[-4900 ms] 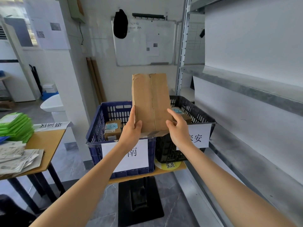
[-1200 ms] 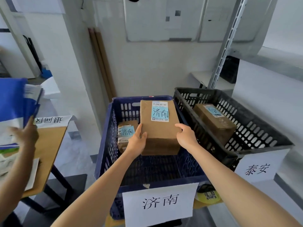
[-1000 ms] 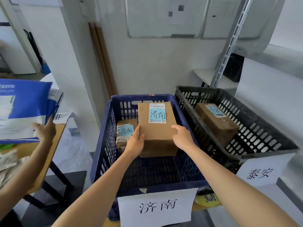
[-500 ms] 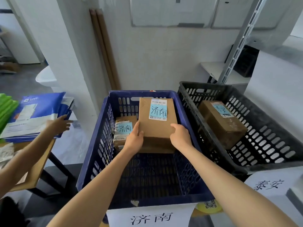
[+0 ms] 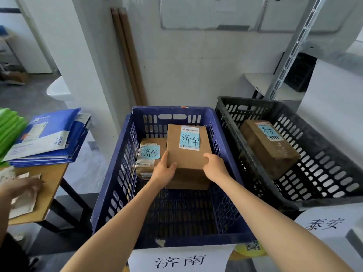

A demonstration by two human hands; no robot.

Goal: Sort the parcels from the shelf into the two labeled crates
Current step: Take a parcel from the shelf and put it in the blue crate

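Both hands are down inside the blue crate, the one with the 济南 sign hung on its near wall; the left hand has its thumb on top of the big cardboard parcel at the near-left corner, fingers tucked round the side; the right hand is curled over the near-right corner, so the box is gripped from both sides. The parcel sits at the far end of the crate, label up, with a blue 济南 sticker on top; honestly can't tell if its base is resting on the crate floor or just above it. Just beside it on the left, touching or near enough, is a smaller parcel with the same sticker, against the far-left corner. The near half of the crate floor is bare mesh.

The black crate stands right alongside to the right, with a 泰安 sign on its near wall; one brown box lies inside, tilted a bit, towards its far end.

Off to the left is a wooden table; blue mailers are stacked at its far edge, green ones beside them; another person's hand rests on some papers there, blurred.
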